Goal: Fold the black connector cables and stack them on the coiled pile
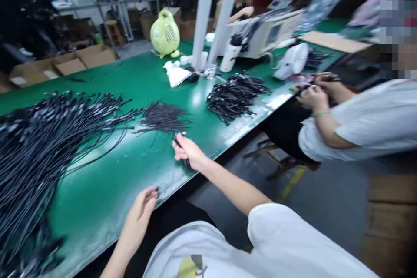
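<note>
My right hand is closed around a short black bundled cable, parts of which show above and below the fingers. It is over the green table's front edge, just in front of a pile of thin black ties. Lower and to the left, my left hand is at the table edge, its fingers loosely bent and the thumb apart. A small dark spot shows at its fingertips; what it is I cannot make out. Long black cables lie in a big heap on the left, and bundled black cables are piled on the right.
A co-worker's hands work at the table on the right. Behind the piles stand a yellow-green fan, a white bottle, white posts and a pale machine. Cardboard boxes line the far side.
</note>
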`<action>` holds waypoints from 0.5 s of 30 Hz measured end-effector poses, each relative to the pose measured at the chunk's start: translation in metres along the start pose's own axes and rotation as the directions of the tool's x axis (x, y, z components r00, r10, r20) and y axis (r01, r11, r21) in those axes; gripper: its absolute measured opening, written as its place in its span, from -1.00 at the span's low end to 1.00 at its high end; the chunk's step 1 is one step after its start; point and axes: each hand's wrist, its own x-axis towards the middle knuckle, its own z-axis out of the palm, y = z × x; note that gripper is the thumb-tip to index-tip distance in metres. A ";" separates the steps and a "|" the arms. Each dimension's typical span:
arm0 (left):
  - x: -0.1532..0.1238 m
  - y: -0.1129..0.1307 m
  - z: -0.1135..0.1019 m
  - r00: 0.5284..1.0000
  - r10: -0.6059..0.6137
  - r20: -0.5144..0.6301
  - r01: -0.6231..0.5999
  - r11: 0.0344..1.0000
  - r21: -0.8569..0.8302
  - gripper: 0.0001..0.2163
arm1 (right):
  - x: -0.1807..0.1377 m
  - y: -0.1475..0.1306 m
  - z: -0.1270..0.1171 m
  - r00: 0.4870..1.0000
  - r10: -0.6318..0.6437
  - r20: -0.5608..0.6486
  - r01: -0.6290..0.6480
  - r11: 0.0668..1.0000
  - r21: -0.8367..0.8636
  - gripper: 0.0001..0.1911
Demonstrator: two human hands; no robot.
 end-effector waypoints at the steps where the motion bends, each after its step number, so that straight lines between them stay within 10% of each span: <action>1: -0.001 -0.008 -0.007 0.999 -0.022 -0.037 0.022 1.000 -0.009 -0.50 | 0.017 -0.003 -0.030 0.988 -0.047 -0.150 0.009 0.970 -0.242 -0.37; 8: -0.025 -0.048 -0.028 0.936 -0.104 -0.335 0.034 0.977 -0.208 -0.45 | 0.100 -0.013 -0.225 0.769 -0.367 -0.523 -0.104 0.736 -0.669 -0.66; 15: -0.040 -0.032 -0.030 0.919 -0.133 -0.371 0.031 0.963 -0.268 -0.52 | 0.102 0.012 -0.235 0.631 -0.673 -0.386 0.119 0.575 -0.810 -0.70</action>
